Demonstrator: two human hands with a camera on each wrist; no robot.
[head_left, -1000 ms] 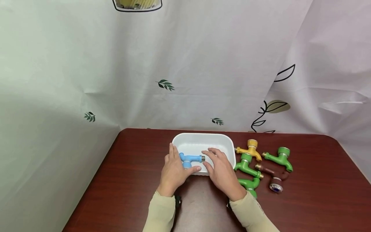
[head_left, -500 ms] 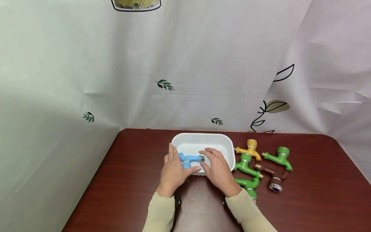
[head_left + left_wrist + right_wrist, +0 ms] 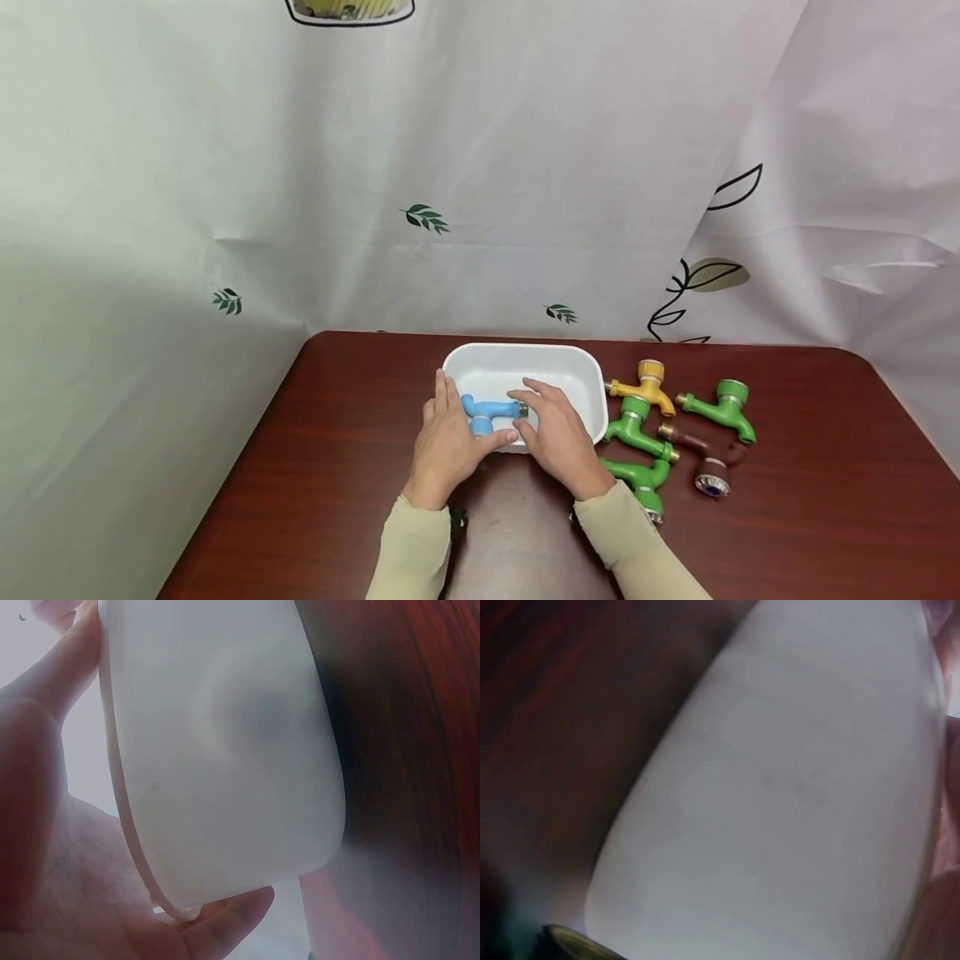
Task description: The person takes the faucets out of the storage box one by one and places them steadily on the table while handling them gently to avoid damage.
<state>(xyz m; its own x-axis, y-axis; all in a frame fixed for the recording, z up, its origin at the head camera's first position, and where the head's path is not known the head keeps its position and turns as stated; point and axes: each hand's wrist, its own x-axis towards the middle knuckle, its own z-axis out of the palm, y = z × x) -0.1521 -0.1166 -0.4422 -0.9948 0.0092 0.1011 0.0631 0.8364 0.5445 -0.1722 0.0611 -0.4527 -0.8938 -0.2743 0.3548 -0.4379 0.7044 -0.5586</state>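
Observation:
A blue tap (image 3: 491, 408) with a brass threaded end lies in a white plastic tub (image 3: 592, 367). My left hand (image 3: 446, 446) is at the tub's near left corner, fingers straight along its left side and thumb reaching over the front rim. In the left wrist view, the thumb and a finger touch the tub (image 3: 225, 787) from outside. Over the tub's front right part is my right hand (image 3: 558, 437); its bent fingers and thumb stand apart around the tap's threaded end. Whether they touch it is hard to tell. The right wrist view mostly shows the tub's outer wall (image 3: 780, 795).
Right of the tub, several taps lie on the dark red wooden table (image 3: 337, 417): a yellow tap (image 3: 648, 387), a green tap (image 3: 633, 429), another green tap (image 3: 637, 475) beside my right wrist, a far green tap (image 3: 727, 408) and a brown tap (image 3: 705, 450). A pale curtain hangs behind.
My right hand has shifted slightly left, bringing its fingers over the blue tap's threaded end. My left hand and the tub stay almost in place.

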